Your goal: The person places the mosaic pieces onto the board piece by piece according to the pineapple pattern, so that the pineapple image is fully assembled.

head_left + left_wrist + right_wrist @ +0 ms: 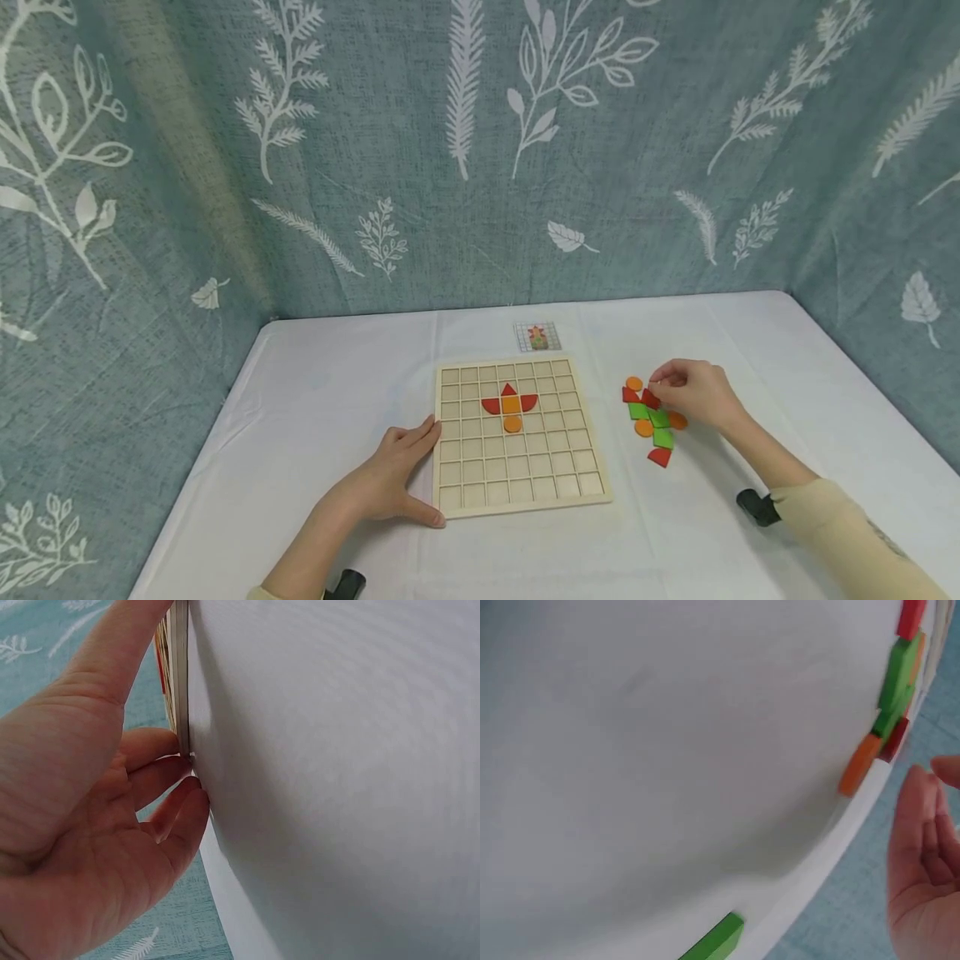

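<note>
A light wooden grid board (465,471) lies on the white table. My left hand (397,475) rests against its left side, fingers straight at the edge and thumb by the near left corner. On the board, an orange square (511,405) has a red triangle (509,389) above it, red quarter-round pieces (491,406) on both sides and an orange disc (512,424) below. My right hand (697,392) hovers over loose pieces, its thumb and fingertips close together just above a dark red piece (651,400). Nothing shows between those fingertips (916,776).
Loose green squares (663,438), orange discs (643,428) and red pieces (660,457) lie right of the board. Another green piece (716,941) lies apart in the right wrist view. A small picture card (537,337) sits behind the board. A patterned curtain (420,208) hangs behind the table.
</note>
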Action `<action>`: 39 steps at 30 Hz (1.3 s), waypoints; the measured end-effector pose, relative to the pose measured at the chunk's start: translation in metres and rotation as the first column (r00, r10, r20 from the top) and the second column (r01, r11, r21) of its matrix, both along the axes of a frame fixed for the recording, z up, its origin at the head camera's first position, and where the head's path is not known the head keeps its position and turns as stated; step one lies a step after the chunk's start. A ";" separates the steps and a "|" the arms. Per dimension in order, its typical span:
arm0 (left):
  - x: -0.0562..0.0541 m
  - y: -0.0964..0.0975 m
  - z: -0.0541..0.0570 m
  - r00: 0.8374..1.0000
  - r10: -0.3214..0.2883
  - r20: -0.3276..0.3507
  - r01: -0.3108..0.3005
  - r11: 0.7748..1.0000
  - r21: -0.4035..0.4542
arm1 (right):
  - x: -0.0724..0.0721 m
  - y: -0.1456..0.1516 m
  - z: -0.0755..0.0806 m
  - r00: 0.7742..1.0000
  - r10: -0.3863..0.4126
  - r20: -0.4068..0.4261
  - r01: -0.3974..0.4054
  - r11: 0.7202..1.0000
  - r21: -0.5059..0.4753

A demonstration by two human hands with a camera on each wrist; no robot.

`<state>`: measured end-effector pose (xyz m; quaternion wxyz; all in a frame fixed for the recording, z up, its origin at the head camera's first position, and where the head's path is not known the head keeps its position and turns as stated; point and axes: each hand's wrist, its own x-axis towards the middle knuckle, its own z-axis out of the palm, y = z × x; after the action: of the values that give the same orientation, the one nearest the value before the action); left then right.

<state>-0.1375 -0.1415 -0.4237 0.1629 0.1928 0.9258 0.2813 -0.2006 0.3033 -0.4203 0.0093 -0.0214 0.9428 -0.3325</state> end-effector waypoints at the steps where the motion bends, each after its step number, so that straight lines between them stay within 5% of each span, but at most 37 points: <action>1: 0.000 0.000 0.000 1.000 0.000 -0.002 0.000 1.000 -0.001 | -0.001 -0.001 0.001 1.000 0.002 -0.005 -0.002 1.000 0.006; 12: 0.000 0.000 0.000 1.000 -0.004 -0.006 0.004 1.000 0.002 | 0.001 0.006 -0.003 0.992 0.072 0.099 -0.076 0.997 0.029; 32: -0.001 -0.001 -0.001 1.000 -0.022 -0.017 0.022 1.000 0.021 | 0.000 0.003 -0.007 0.987 0.160 0.020 -0.161 0.986 0.042; 39: 0.000 -0.001 -0.001 1.000 -0.009 -0.014 0.009 1.000 0.008 | 0.001 -0.007 -0.003 0.993 0.117 0.007 -0.117 0.993 0.016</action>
<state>-0.1378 -0.1421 -0.4245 0.1571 0.1994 0.9250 0.2829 -0.1991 0.2960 -0.4230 0.0316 -0.0754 0.9426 -0.3237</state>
